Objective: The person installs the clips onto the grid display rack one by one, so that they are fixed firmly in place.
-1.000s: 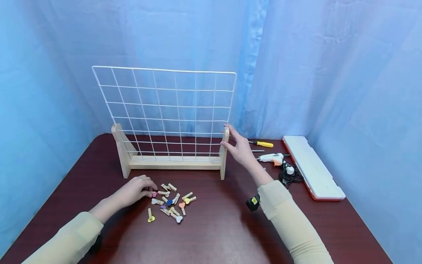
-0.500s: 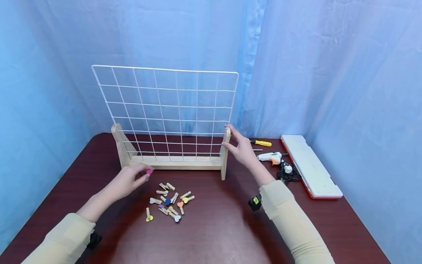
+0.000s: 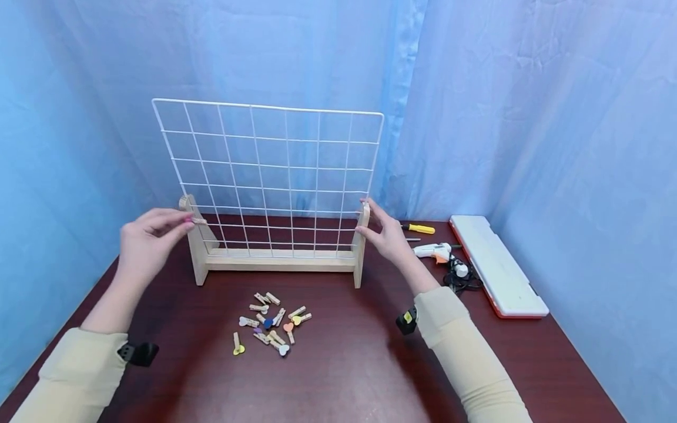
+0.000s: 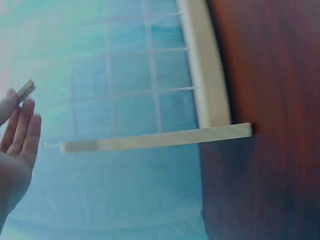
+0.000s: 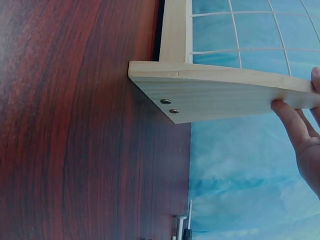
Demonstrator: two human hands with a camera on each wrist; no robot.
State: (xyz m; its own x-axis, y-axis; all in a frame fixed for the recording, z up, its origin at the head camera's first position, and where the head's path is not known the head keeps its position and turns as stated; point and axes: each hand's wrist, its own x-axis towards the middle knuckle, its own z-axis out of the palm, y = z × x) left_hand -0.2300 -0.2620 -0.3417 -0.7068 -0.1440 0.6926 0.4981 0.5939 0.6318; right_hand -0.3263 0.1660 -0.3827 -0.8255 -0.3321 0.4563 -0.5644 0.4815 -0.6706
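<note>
My left hand pinches a small wooden clothespin with a pink heart between thumb and fingertips, just in front of the stand's left side piece. In the left wrist view this clothespin points up and away from the fingers. A white wire grid leans back in a wooden stand. My right hand grips the top of the right side piece, fingers behind and thumb at its outer face. Two screw heads show low on that side piece in the right wrist view.
Several clothespins with coloured hearts lie loose on the dark red table in front of the stand. To the right are a yellow-handled screwdriver, a glue gun with black cord, and a long white case.
My left hand has lifted the pink-heart clothespin from the pile and carried it up and left to the stand's left side. My right hand keeps its grip on the right side piece.
</note>
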